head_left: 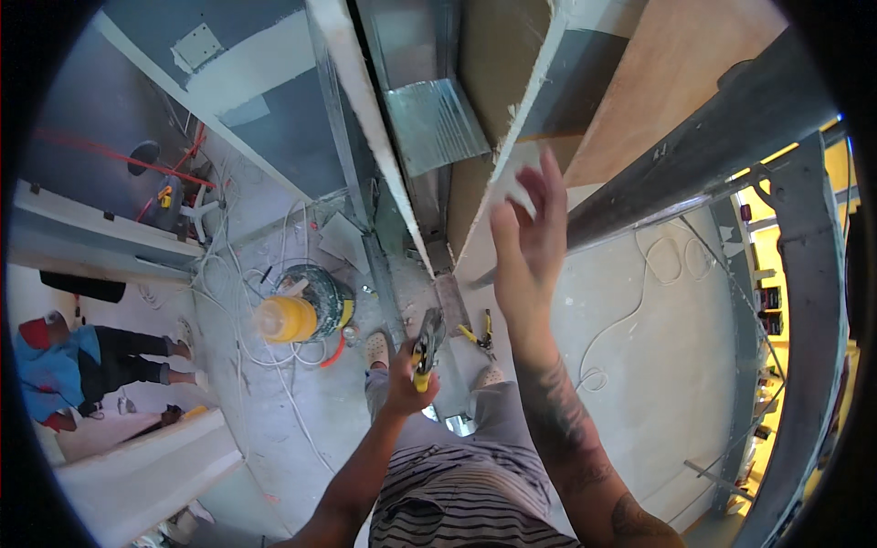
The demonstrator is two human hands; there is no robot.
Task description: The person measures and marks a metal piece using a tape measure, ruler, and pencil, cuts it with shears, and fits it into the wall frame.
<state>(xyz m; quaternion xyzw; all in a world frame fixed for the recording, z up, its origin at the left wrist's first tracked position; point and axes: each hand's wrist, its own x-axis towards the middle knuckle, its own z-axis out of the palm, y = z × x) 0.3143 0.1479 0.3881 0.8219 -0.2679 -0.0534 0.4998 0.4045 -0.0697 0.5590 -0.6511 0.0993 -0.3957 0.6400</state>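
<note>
My left hand [408,391] is closed around a hand tool [427,342] with a yellow and black grip and a broad grey metal head; I cannot make out its exact kind. Raised higher on the right, my right hand [532,242] is empty, its fingers apart and slightly smeared by motion. Behind it stands the rough cut edge of a wallboard panel [512,137]; whether the fingers touch it I cannot tell. A pair of yellow-handled pliers [479,331] lies on the floor near my feet. Further up, a bent sheet of shiny metal [437,126] sits between the wall panels.
On the left a dark bucket [333,297] stands beside a yellow container [285,320], with white cables [239,306] around them. Metal floor track [384,279] runs ahead. A thick dark beam [676,151] crosses at right. Another person [64,365] stands at far left.
</note>
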